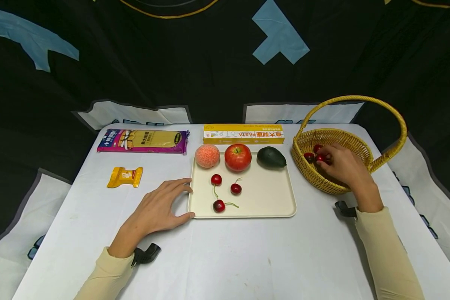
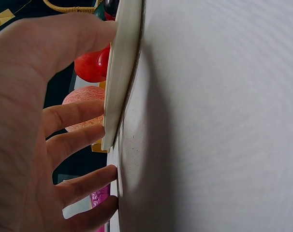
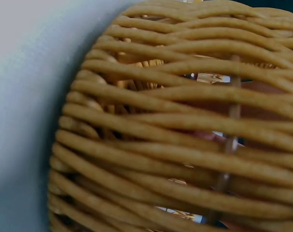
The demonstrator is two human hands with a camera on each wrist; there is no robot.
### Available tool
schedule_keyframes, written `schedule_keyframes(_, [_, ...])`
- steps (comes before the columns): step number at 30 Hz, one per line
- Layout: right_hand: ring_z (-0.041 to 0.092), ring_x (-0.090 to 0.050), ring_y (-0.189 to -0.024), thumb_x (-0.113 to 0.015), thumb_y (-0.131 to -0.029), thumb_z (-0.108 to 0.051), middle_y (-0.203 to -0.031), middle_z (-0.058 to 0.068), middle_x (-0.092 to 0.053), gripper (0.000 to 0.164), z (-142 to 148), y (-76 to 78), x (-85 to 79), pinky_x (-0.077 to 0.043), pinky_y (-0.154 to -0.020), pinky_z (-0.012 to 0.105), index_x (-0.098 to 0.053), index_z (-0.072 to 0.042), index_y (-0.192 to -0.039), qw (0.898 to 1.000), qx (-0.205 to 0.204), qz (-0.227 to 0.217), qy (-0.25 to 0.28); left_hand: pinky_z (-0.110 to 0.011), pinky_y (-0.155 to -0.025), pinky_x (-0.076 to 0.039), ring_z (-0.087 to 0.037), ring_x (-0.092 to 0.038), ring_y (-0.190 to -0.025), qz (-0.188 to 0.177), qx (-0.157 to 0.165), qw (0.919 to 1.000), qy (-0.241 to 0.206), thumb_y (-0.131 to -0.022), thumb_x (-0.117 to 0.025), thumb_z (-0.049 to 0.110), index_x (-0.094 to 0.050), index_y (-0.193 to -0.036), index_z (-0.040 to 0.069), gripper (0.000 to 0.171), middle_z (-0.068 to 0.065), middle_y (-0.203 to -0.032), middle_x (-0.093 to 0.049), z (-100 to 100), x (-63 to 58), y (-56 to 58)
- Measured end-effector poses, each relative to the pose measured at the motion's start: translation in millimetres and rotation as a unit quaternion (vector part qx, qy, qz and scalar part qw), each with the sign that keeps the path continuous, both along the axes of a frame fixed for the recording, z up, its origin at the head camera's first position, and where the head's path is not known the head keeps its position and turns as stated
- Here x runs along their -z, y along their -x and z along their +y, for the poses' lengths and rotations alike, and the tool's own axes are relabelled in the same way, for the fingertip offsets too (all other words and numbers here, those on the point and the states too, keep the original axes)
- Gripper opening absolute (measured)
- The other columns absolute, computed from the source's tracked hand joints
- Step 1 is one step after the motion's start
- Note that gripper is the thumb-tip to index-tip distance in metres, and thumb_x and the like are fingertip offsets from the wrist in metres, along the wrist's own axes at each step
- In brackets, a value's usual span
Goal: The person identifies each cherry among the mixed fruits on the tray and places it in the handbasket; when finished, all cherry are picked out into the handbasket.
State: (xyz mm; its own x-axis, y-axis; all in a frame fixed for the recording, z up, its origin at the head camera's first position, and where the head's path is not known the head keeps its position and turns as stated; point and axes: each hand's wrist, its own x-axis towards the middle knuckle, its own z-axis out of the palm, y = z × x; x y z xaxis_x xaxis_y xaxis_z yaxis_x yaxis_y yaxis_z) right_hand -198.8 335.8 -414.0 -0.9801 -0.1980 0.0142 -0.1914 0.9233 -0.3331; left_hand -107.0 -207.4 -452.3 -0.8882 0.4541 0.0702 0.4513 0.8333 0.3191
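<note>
At the left edge of a cream tray (image 1: 262,208), my left hand (image 1: 157,208) lies with fingers spread. In the left wrist view its thumb and two fingertips touch the tray's rim (image 2: 122,67). My right hand (image 1: 343,164) reaches inside a yellow wicker basket (image 1: 322,185) and pinches a red cherry (image 1: 320,158). Two more cherries, one nearer the back (image 1: 317,148) and one at the left (image 1: 308,157), lie beside its fingertips. Woven strands (image 3: 175,121) fill the right wrist view and mostly hide that hand. Three stemmed cherries (image 1: 236,188) rest on the tray.
A pink textured ball (image 1: 207,156), a red apple (image 1: 238,158) and a dark avocado (image 1: 271,157) line the tray's back edge. Behind them stands a yellow pasta box (image 1: 243,134). Farther left lie a purple noodle packet (image 1: 144,141) and an orange wrapped snack (image 1: 125,177). The basket's handle (image 1: 360,98) arches high.
</note>
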Motion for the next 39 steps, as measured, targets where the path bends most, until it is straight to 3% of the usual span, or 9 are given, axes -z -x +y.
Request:
schedule_keyframes(10, [0.041,-0.066,-0.11,-0.08,-0.097,-0.017,-0.126,0.024,-0.068,0.041,-2,-0.4,4.5,-0.055,-0.095,0.062,-0.07,-0.003,-0.134,1.0,-0.002,0.019,-0.012,-0.063,-0.101,-0.054,-0.029,-0.05,-0.146,-0.002,0.001,1.0,0.001,-0.087,-0.081,0.056,-0.067,-0.131,0.026,0.055,0.002,-0.166,-0.049,-1,-0.9,0.7])
schedule_keyframes(21, [0.039,-0.067,-0.108,-0.079,-0.097,-0.021,-0.125,0.02,-0.071,0.035,-32,-9.1,-12.2,-0.056,-0.091,0.06,-0.073,-0.006,-0.128,0.991,-0.031,0.133,0.004,-0.065,-0.101,-0.054,-0.03,-0.05,-0.146,-0.006,-0.001,1.0,0.006,-0.088,-0.08,0.057,-0.067,-0.133,0.025,0.057,0.0,-0.166,-0.048,-2,-0.8,-0.2])
schedule_keyframes(24, [0.037,-0.068,-0.107,-0.08,-0.096,-0.019,-0.124,0.018,-0.073,0.033,-44,-13.0,-15.3,-0.057,-0.087,0.057,-0.075,-0.006,-0.126,0.986,-0.049,0.161,0.012,-0.065,-0.101,-0.054,-0.03,-0.05,-0.146,-0.005,0.0,1.0,0.007,-0.088,-0.08,0.057,-0.067,-0.133,0.026,0.057,0.001,-0.166,-0.048,-3,-0.9,0.4])
schedule_keyframes(28, [0.032,-0.069,-0.093,-0.083,-0.094,-0.017,-0.115,0.016,-0.074,0.031,-60,-17.7,-17.0,-0.059,-0.077,0.05,-0.076,-0.006,-0.122,0.98,-0.079,0.184,0.019,-0.065,-0.1,-0.055,-0.03,-0.051,-0.146,-0.006,0.001,1.0,0.006,-0.088,-0.08,0.057,-0.067,-0.133,0.026,0.056,0.001,-0.166,-0.048,-3,-0.8,0.9])
schedule_keyframes(32, [0.032,-0.071,-0.091,-0.085,-0.092,-0.017,-0.112,0.015,-0.074,0.031,-76,-21.3,-14.4,-0.06,-0.075,0.05,-0.077,-0.005,-0.12,0.971,-0.12,0.204,0.018,-0.063,-0.101,-0.055,-0.03,-0.051,-0.146,-0.004,0.002,1.0,0.005,-0.087,-0.08,0.057,-0.067,-0.132,0.025,0.057,0.001,-0.166,-0.048,-2,-0.2,0.8])
schedule_keyframes(39, [0.026,-0.07,-0.085,-0.088,-0.09,-0.02,-0.108,0.012,-0.072,0.037,-103,-28.1,-4.0,-0.06,-0.067,0.043,-0.075,-0.008,-0.123,0.964,-0.174,0.199,0.017,-0.063,-0.102,-0.055,-0.029,-0.05,-0.147,-0.005,0.001,1.0,0.004,-0.088,-0.08,0.058,-0.067,-0.133,0.025,0.057,0.001,-0.167,-0.047,0,-0.1,1.0])
